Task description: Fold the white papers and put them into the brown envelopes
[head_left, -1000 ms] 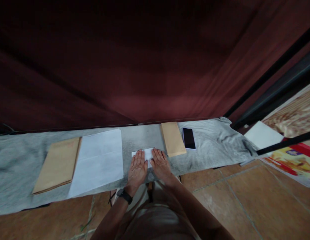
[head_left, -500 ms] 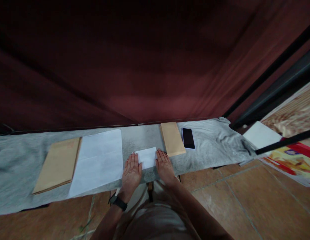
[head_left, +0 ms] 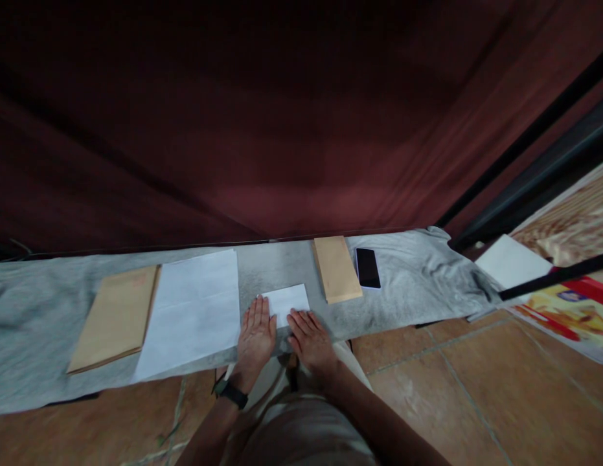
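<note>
A small white sheet of paper, seemingly folded [head_left: 286, 300], lies on the grey cloth in front of me. My left hand [head_left: 256, 333] rests flat on its left edge, fingers stretched out and pointing away from me. On the paper's near right corner lies my right hand [head_left: 311, 336], its fingers extended and pressing down lightly. To the left is a larger white paper stack [head_left: 194, 310], with faint crease lines. Right of the folded paper sits a small stack of brown envelopes [head_left: 337, 268].
A phone [head_left: 368, 268] lies beyond the small envelopes. Larger brown envelopes [head_left: 116, 317] lie at the left on the grey cloth [head_left: 412, 278]. Behind hangs a dark red curtain [head_left: 291, 162]. Black bars, a white sheet [head_left: 512, 260] and a colourful box [head_left: 573, 310] are at the right.
My right hand has slid toward me and a little left, from the folded paper's right edge to its near right corner. My left hand has stayed in place.
</note>
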`<state>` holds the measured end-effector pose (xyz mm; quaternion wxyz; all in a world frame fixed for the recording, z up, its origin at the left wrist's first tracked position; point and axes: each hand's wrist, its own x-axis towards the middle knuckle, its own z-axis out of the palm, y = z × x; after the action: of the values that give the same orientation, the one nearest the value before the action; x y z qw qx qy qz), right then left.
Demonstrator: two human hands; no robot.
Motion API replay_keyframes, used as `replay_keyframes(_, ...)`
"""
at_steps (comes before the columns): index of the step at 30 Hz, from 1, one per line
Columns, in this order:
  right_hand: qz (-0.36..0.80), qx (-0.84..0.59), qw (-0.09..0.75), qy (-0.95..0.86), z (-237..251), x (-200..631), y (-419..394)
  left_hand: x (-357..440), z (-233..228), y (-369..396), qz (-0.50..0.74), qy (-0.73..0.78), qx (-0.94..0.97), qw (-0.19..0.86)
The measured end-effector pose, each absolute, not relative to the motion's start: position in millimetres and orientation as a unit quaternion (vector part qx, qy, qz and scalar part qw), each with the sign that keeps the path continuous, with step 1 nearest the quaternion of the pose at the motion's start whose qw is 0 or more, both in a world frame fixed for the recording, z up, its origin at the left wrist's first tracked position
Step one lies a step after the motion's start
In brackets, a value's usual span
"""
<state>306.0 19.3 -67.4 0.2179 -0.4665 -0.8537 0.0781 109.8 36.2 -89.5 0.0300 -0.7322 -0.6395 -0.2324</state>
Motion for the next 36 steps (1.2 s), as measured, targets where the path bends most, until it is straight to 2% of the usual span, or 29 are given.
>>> replay_keyframes(15, 0.030, -0.520, 0.203, -0.829, -75.9, 346.5, 17.6, 110.5, -82.5, 30.7, -0.226, -0.639, -0.735, 0.026)
replay_keyframes(24, 0.028, -0.526, 0.200, -0.826, -76.9, 345.5, 17.2, 148.3, -69.0, 3.0, -0.153, -0.545, -0.824, -0.004)
replay_keyframes(36, 0.046, -0.528, 0.207, -0.822, -67.7, 344.7, 16.9, 128.9, -67.8, -13.3, -0.149, -0.585, -0.797, 0.024)
